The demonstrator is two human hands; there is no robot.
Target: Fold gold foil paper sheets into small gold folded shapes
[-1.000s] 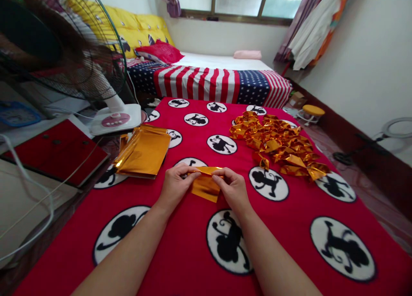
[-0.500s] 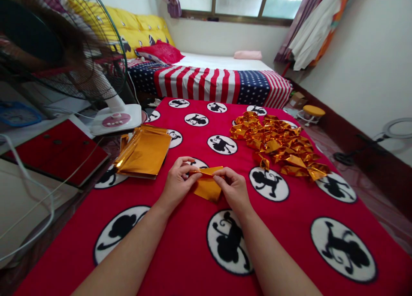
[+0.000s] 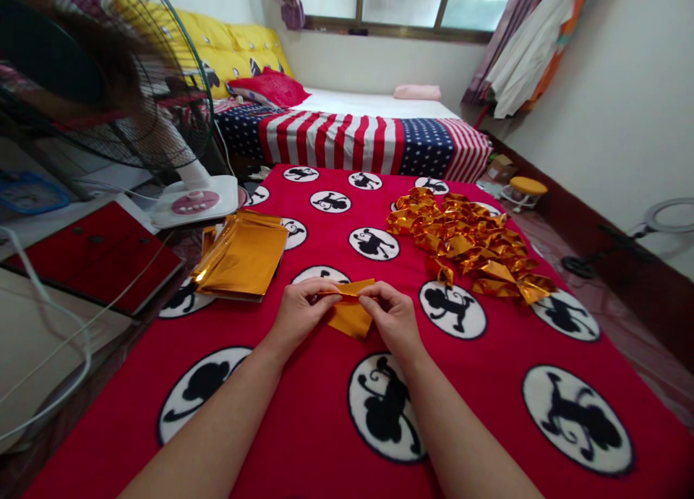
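A small sheet of gold foil paper (image 3: 352,320) is between my hands, its far edge partly folded over. My left hand (image 3: 302,309) pinches the left end of the fold between thumb and fingers. At the right end, my right hand (image 3: 391,312) grips the same paper with thumb and forefinger. Beyond to the right lies a heap of folded gold paper pieces (image 3: 460,231), shiny and crumpled together. A stack of flat gold foil sheets (image 3: 246,257) rests to the left of my left hand.
Under everything spreads a red cloth (image 3: 466,412) with black monkey figures in white circles. An electric fan (image 3: 195,199) with blurred blades stands at left beside a red-topped box (image 3: 97,246). Behind is a bed (image 3: 347,137); a yellow stool (image 3: 527,188) is at right.
The fingers of my left hand have lowered and closed in onto the fold. My right hand and the paper have barely moved.
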